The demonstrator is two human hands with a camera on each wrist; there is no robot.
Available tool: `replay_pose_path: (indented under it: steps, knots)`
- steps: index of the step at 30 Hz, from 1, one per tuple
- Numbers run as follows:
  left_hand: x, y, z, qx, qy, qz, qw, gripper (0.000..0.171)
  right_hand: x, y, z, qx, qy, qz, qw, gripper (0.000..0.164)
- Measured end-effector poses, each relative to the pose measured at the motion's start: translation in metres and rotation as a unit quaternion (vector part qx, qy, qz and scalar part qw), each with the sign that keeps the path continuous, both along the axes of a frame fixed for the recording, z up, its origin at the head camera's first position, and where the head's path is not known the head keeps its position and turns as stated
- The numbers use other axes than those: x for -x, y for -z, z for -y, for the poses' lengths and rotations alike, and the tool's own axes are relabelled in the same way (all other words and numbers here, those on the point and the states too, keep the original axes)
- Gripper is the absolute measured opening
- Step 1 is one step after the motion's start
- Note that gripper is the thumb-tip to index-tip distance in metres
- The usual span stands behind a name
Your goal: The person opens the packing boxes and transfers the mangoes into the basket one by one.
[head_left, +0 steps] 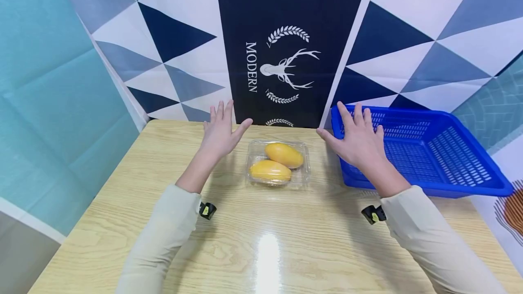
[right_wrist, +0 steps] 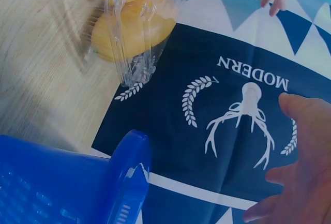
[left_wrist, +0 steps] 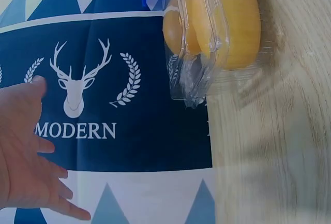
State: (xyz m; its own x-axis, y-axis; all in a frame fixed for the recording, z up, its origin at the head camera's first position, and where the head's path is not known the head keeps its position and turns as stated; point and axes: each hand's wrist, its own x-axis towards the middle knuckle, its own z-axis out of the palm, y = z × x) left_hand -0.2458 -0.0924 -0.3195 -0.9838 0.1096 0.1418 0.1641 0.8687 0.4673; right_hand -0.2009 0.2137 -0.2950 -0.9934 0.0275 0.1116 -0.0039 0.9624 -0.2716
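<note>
A clear plastic clamshell box (head_left: pixel 300 176) with two yellow mangoes (head_left: pixel 270 171) inside sits on the wooden table, its lid down in the head view. My left hand (head_left: pixel 220 132) hovers to the left of the box, fingers spread and holding nothing. On the other side, my right hand (head_left: pixel 359 142) is raised with spread fingers, overlapping the near-left rim of a blue plastic basket (head_left: pixel 445 189) in the head view. The left wrist view shows the mangoes (left_wrist: pixel 232 22) through the clear plastic, apart from the left hand (left_wrist: pixel 31 157). Both palms face forward and hold nothing.
The wooden table (head_left: pixel 229 248) butts against a hanging cloth (head_left: pixel 184 44) printed with triangles and a deer head. Teal fabric (head_left: pixel 53 80) hangs on the left. Each wrist wears a small black camera, such as the left wrist camera (head_left: pixel 207 211).
</note>
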Motion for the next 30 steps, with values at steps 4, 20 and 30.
replay_pose_path:
  steps: [4, 20, 30]
  knots:
    - [0.002, 0.002, 0.002, -0.021, 0.014, -0.021, 0.9995, 0.08, 0.001, 0.001, -0.001, 0.004, -0.006, -0.011, 1.0, 0.094]
    - [0.002, 0.007, 0.008, -0.096, 0.022, -0.095, 0.9906, 0.055, 0.001, 0.003, -0.003, 0.022, -0.013, -0.069, 0.997, 0.09]
    - [0.003, 0.013, 0.009, -0.141, 0.017, -0.097, 0.9851, 0.048, 0.0, 0.005, -0.001, 0.057, -0.025, -0.066, 0.996, 0.083]
